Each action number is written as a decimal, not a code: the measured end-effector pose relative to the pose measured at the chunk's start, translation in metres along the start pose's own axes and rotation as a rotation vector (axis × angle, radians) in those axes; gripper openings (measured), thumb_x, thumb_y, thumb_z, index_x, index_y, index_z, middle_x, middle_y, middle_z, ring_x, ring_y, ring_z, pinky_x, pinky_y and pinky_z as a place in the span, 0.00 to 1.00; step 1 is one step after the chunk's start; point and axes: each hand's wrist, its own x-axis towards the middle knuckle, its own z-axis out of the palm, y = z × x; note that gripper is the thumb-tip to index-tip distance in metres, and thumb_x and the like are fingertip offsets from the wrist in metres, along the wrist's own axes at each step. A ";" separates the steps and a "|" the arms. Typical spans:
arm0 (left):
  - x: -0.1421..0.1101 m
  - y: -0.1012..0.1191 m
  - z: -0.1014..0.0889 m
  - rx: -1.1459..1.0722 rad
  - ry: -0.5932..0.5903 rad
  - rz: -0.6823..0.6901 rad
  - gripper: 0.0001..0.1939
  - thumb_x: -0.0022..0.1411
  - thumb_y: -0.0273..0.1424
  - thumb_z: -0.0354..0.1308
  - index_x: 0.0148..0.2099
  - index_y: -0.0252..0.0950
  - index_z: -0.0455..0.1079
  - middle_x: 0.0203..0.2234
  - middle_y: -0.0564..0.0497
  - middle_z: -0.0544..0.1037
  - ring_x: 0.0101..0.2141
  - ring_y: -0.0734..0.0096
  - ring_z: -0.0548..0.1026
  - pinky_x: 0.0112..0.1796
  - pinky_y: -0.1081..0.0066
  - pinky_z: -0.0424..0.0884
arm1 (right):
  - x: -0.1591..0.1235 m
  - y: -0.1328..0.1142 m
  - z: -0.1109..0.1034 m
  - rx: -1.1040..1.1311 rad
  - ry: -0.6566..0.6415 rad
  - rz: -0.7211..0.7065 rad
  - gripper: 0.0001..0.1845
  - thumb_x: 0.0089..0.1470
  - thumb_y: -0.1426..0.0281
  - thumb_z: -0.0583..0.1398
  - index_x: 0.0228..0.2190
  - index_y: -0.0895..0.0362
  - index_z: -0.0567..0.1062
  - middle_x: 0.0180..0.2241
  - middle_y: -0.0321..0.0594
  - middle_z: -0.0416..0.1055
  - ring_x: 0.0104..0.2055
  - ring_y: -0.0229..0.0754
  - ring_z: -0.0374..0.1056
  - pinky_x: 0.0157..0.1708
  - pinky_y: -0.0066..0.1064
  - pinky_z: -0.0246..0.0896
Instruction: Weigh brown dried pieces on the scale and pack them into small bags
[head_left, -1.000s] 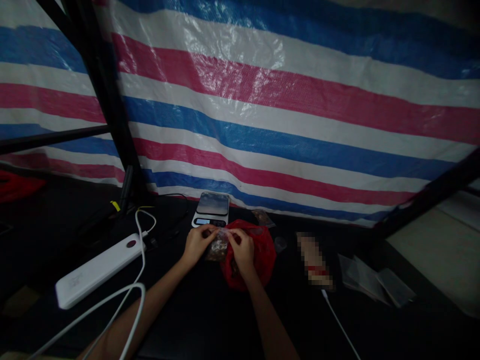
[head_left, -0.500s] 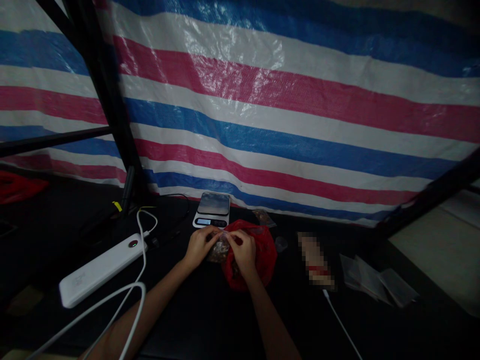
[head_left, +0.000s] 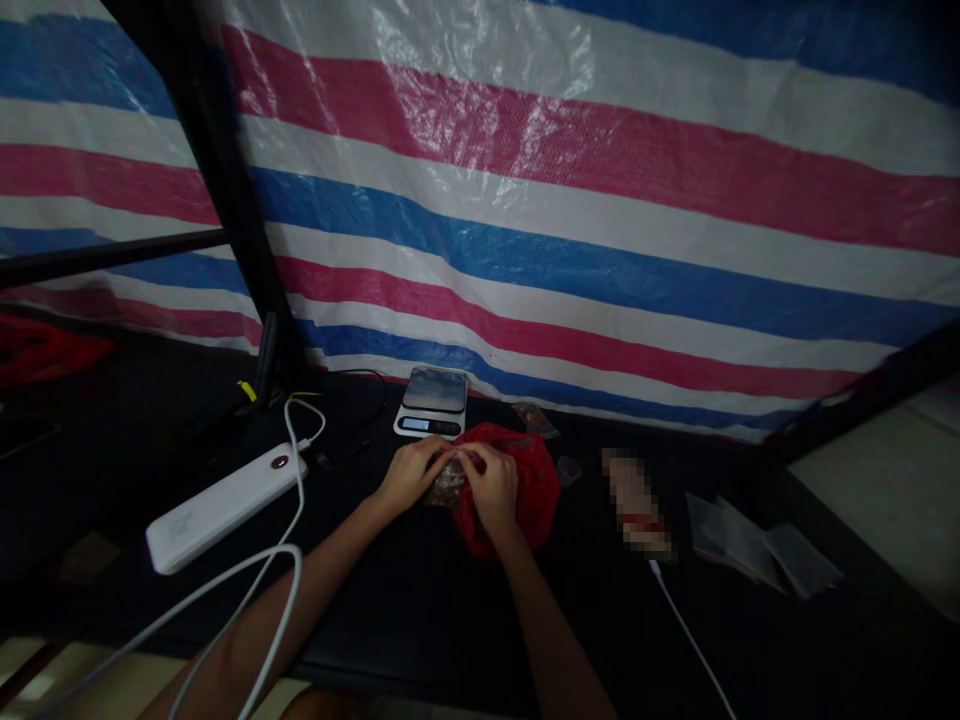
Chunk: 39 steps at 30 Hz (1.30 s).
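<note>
My left hand (head_left: 409, 475) and my right hand (head_left: 491, 485) meet over a small clear packet (head_left: 447, 482) with brownish contents, both pinching its top edge. The packet sits between the hands, just in front of a small digital scale (head_left: 433, 400) with a lit display. Under and to the right of my right hand lies a crumpled red plastic bag (head_left: 536, 485) on the dark table (head_left: 420, 610).
A white power bank (head_left: 225, 507) with a white cable (head_left: 289, 500) lies at the left. Another small packet (head_left: 534, 418) rests behind the red bag. Clear empty bags (head_left: 757, 550) lie at the right, beside a blurred object (head_left: 636, 505). A striped tarp (head_left: 570, 220) hangs behind.
My hands and the packet have lowered slightly and drawn closer together. The view has tilted down a little, so everything sits higher in frame.
</note>
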 end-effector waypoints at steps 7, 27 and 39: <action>-0.004 0.001 0.002 0.033 -0.049 0.017 0.12 0.60 0.33 0.46 0.35 0.36 0.70 0.30 0.51 0.75 0.32 0.72 0.72 0.35 0.74 0.66 | -0.002 -0.005 -0.004 -0.127 -0.009 -0.019 0.08 0.49 0.68 0.56 0.23 0.54 0.75 0.26 0.37 0.74 0.34 0.40 0.66 0.40 0.32 0.49; 0.007 -0.007 0.002 -0.560 0.159 -0.346 0.14 0.49 0.38 0.58 0.29 0.31 0.74 0.21 0.50 0.76 0.23 0.72 0.71 0.26 0.74 0.67 | 0.003 0.012 0.005 0.536 0.125 0.215 0.10 0.45 0.65 0.58 0.26 0.58 0.77 0.28 0.40 0.76 0.31 0.43 0.70 0.34 0.31 0.64; 0.008 -0.004 -0.014 -0.474 0.131 -0.277 0.26 0.46 0.45 0.58 0.45 0.35 0.68 0.40 0.48 0.75 0.41 0.63 0.72 0.40 0.68 0.68 | 0.007 0.023 -0.005 0.664 0.219 0.295 0.13 0.47 0.63 0.56 0.28 0.58 0.76 0.28 0.38 0.75 0.31 0.41 0.69 0.32 0.29 0.63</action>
